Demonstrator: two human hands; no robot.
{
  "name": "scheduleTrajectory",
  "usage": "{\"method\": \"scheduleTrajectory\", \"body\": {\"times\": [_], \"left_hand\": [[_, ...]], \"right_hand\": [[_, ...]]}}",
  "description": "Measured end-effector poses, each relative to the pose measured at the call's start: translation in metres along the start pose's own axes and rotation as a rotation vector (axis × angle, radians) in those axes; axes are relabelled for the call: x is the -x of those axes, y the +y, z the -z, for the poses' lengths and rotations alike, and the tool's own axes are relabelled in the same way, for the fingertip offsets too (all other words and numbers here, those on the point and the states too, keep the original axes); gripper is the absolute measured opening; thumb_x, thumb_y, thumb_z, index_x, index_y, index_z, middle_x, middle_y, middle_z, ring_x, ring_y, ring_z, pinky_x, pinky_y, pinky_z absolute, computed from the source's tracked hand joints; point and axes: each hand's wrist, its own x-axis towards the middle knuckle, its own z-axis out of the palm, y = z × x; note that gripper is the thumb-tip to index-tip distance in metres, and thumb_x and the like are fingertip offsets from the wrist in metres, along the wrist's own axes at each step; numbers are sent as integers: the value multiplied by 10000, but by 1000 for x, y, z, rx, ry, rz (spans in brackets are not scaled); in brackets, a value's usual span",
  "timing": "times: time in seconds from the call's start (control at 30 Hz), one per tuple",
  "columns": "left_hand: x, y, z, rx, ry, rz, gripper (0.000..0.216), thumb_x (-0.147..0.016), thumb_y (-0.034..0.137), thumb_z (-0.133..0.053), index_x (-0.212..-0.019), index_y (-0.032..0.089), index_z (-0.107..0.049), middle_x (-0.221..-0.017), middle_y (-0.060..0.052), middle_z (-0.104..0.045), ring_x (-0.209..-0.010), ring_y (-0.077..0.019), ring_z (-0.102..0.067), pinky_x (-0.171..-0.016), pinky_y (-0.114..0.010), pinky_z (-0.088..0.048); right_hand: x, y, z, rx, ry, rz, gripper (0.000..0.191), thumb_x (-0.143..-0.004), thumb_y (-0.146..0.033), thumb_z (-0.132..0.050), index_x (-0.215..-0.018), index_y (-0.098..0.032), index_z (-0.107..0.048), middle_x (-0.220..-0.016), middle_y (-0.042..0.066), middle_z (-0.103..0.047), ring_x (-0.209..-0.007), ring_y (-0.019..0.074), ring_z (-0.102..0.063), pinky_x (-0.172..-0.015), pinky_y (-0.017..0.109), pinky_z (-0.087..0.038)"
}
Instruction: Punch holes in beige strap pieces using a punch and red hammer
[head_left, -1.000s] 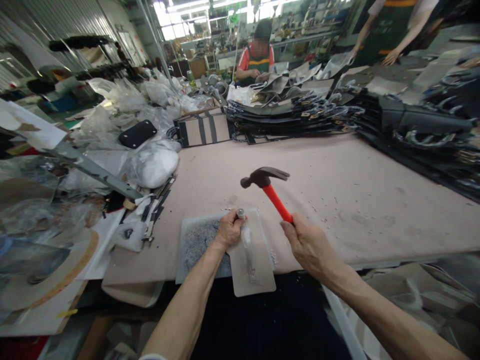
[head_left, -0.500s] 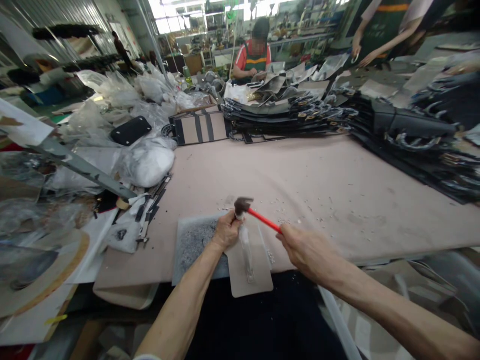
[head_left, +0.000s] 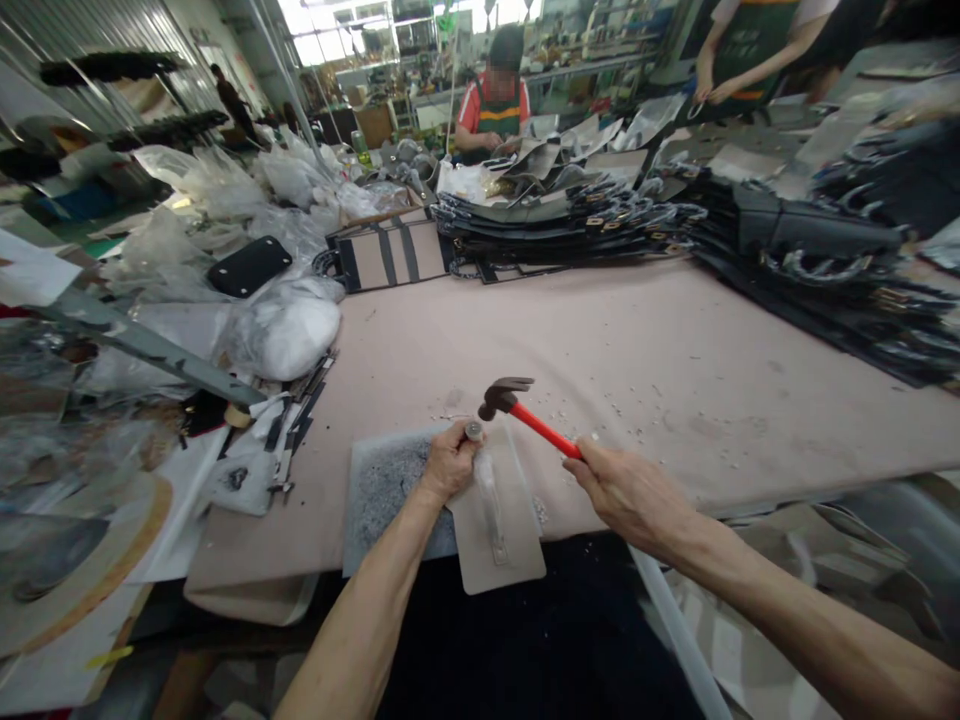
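Note:
My left hand (head_left: 451,462) is closed round a short metal punch (head_left: 474,430), whose round top end faces up. My right hand (head_left: 626,495) grips a claw hammer (head_left: 546,428) by its red handle. The dark hammer head is just above and right of the punch, apart from it. Beneath the punch lies a beige panel (head_left: 499,560) with rounded corners, its near end jutting over the table edge. A strap-like piece under clear plastic (head_left: 491,500) runs along the panel. The punch's lower end is hidden by my left hand. A worn, grey-speckled board (head_left: 382,500) lies under the panel's left side.
Small pale bits (head_left: 630,412) are scattered on the table (head_left: 450,340). Black bag pieces with chains (head_left: 555,225) are stacked along the back and right. Plastic bags (head_left: 281,325) and a slanting metal bar (head_left: 157,345) stand left. A co-worker (head_left: 491,105) sits beyond.
The hammer has come up off the punch and moved slightly right with my right hand, uncovering the punch's top. My left hand and the panel have stayed nearly in place.

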Motion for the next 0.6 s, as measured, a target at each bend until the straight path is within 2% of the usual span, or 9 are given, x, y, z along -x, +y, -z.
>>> {"method": "scheduleTrajectory", "body": {"times": [0.13, 0.2, 0.23, 0.3, 0.37, 0.43, 0.47, 0.53, 0.6], "left_hand": [[-1, -1, 0, 59, 23, 20, 113, -816, 212, -602, -886, 175, -683, -840, -22, -690, -785, -150, -622, -734, -235, -485], [-1, -2, 0, 80, 41, 43, 110, -806, 233, -627, -876, 178, -690, -827, -19, -696, -772, -149, -628, -721, -232, -489], [-1, -3, 0, 86, 50, 51, 109, -797, 237, -640, -872, 180, -695, -824, -18, -700, -771, -149, -632, -720, -232, -490], [-2, -3, -1, 94, 68, 68, 112, -773, 237, -666, -860, 181, -708, -824, -17, -711, -772, -150, -639, -725, -233, -492], [-4, -3, -3, 143, 115, 106, 139, -739, 244, -701, -860, 180, -715, -823, -16, -720, -762, -150, -643, -725, -236, -496], [-8, -2, -5, 239, 191, 165, 195, -699, 262, -743, -868, 173, -709, -817, -14, -720, -741, -146, -642, -711, -237, -502], [-10, -2, -6, 291, 233, 191, 226, -681, 274, -763, -871, 168, -701, -813, -12, -717, -729, -142, -640, -701, -236, -505], [-14, -3, -5, 366, 321, 217, 268, -662, 297, -791, -865, 160, -682, -804, -10, -707, -714, -135, -634, -683, -233, -507], [-14, -4, 2, 398, 421, 207, 288, -667, 320, -800, -860, 154, -664, -805, -11, -701, -719, -133, -635, -683, -233, -511]], "right_hand": [[-4, 26, -31, -8, -69, -168, 267, -1022, -355, -352, -949, -180, -542, -711, 47, -600, -602, 179, -525, -559, 285, -272], [-6, 28, -47, 83, -20, -160, 233, -997, -314, -412, -1050, -147, -565, -869, 112, -636, -734, 230, -582, -616, 312, -350], [-8, 24, -53, 115, 52, -114, 245, -977, -283, -449, -1134, -129, -557, -990, 150, -634, -838, 262, -596, -675, 338, -396], [-10, 6, -62, 86, 222, 58, 391, -933, -211, -499, -1314, -128, -477, -1248, 192, -553, -1066, 306, -554, -835, 399, -440], [-13, -20, -70, -31, 254, 306, 479, -905, -142, -496, -1378, -176, -425, -1388, 165, -459, -1167, 277, -501, -922, 394, -443], [-18, -44, -79, -104, 142, 529, 407, -890, -95, -472, -1279, -210, -499, -1355, 119, -479, -1091, 227, -518, -888, 350, -461], [-21, -53, -85, -106, 83, 591, 341, -887, -83, -464, -1194, -209, -541, -1288, 104, -518, -1022, 212, -526, -856, 337, -466], [-27, -63, -95, -84, 29, 601, 242, -884, -70, -452, -1053, -192, -575, -1145, 89, -571, -930, 204, -520, -822, 333, -464], [-33, -64, -100, -98, 33, 563, 246, -867, -41, -434, -1014, -180, -574, -1101, 87, -581, -931, 200, -523, -834, 326, -462]]}}
